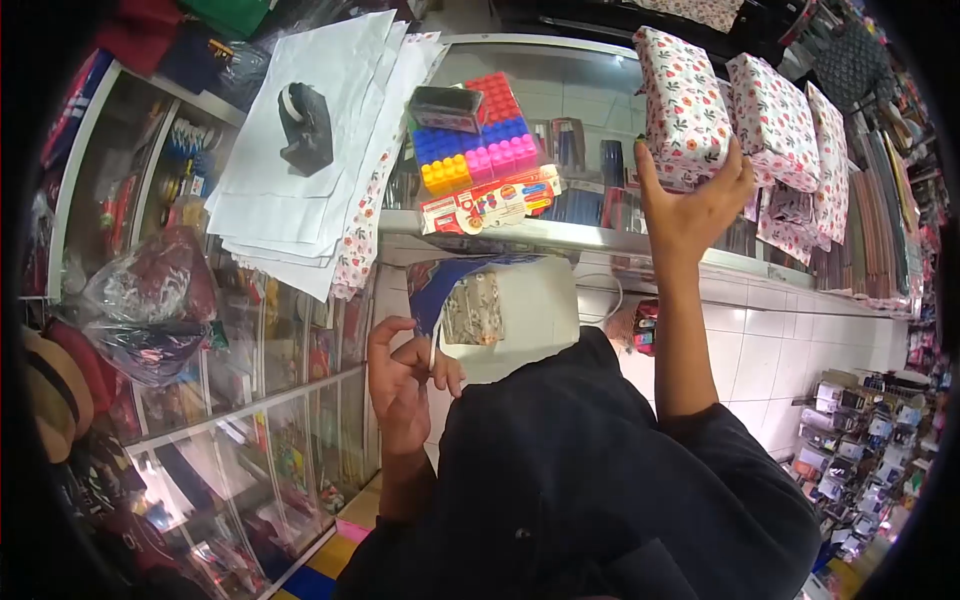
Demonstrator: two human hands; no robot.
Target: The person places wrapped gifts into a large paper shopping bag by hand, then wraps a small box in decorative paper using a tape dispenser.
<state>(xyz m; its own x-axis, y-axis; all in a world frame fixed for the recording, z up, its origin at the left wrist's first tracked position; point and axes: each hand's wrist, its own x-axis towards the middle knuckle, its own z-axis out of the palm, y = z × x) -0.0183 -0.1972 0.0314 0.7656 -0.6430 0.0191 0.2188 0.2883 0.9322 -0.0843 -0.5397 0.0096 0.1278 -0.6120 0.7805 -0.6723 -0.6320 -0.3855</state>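
Observation:
At the right of the glass counter, my right hand (697, 205) grips the near end of a gift-wrapped box (685, 95), thumb along its left side and fingers at its right. The wrap is white with red and pink flowers. Two similar wrapped packages, one a box (775, 120) and the other a narrower package (828, 165), lie just right of it. Low in front of my body, my left hand (405, 385) has curled fingers with a thin white strip (434, 348) between them; what the strip is I cannot tell. A blue patterned cloth (430, 290) hangs just beyond that hand.
White paper sheets (290, 190) over floral wrap carry a black tape dispenser (307, 130). Toy building blocks (475, 145) with a dark small box (447, 108) on top sit mid-counter (590, 235). A white seat (540, 310) stands below. Glass cabinets (250, 450) line the left.

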